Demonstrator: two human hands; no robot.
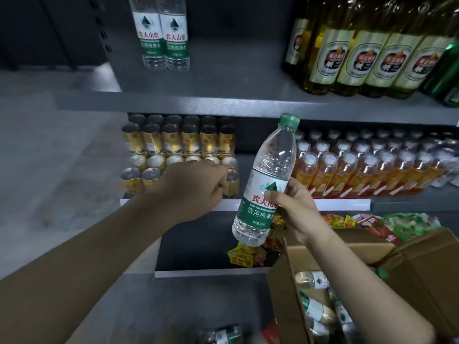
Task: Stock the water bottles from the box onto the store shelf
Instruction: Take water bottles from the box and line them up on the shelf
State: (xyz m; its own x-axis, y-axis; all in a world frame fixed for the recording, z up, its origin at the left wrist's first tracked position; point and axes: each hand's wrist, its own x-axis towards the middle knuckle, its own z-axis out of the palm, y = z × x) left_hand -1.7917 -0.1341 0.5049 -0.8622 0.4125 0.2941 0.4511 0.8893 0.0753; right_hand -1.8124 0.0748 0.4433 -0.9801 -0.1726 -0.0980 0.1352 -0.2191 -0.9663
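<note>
My right hand grips a clear water bottle with a green cap and a green-and-white label. It holds the bottle upright and slightly tilted, in front of the middle shelf. My left hand hovers to its left with the fingers loosely curled and holds nothing. Two matching water bottles stand on the upper grey shelf. Low on the right an open cardboard box holds several more water bottles. One more bottle lies at the bottom edge of the view.
Yellow beer bottles fill the right of the upper shelf. Gold cans and orange drink bottles crowd the middle shelf. Snack packets lie on the lower shelf beside the box.
</note>
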